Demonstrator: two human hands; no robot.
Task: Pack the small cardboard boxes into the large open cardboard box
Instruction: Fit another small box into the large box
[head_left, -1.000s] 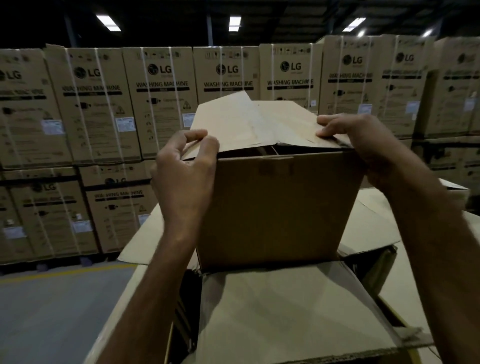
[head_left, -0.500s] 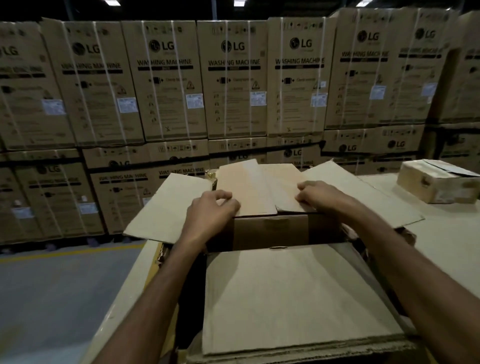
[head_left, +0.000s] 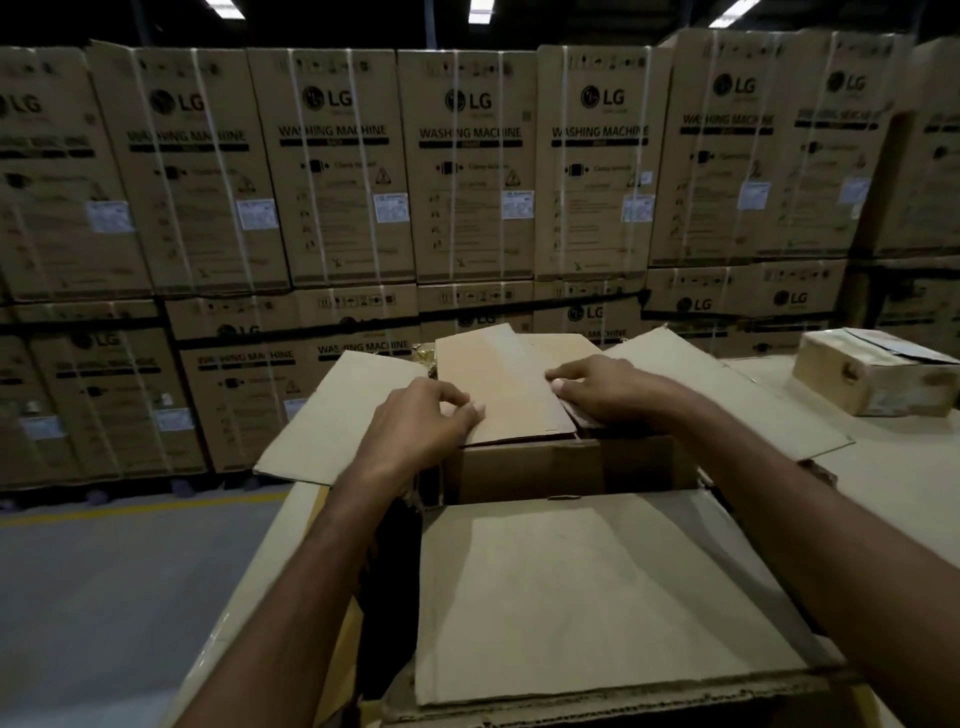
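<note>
A small cardboard box sits sunk into the far part of the large open cardboard box, whose flaps splay outward. Only the small box's top flaps and upper front wall show above the opening. My left hand has its fingers curled at the left edge of the small box's top flap. My right hand rests on the right part of the top flaps with its fingers laid fairly flat. A wide flat cardboard panel covers the near part of the large box.
A second small cardboard box stands to the right on a flat cardboard surface. A wall of stacked washing machine cartons fills the background. Grey floor with a yellow line lies to the left.
The small box, held high above the opening a second ago, has gone down into the large box. Both hands have stayed on its top and followed it down.
</note>
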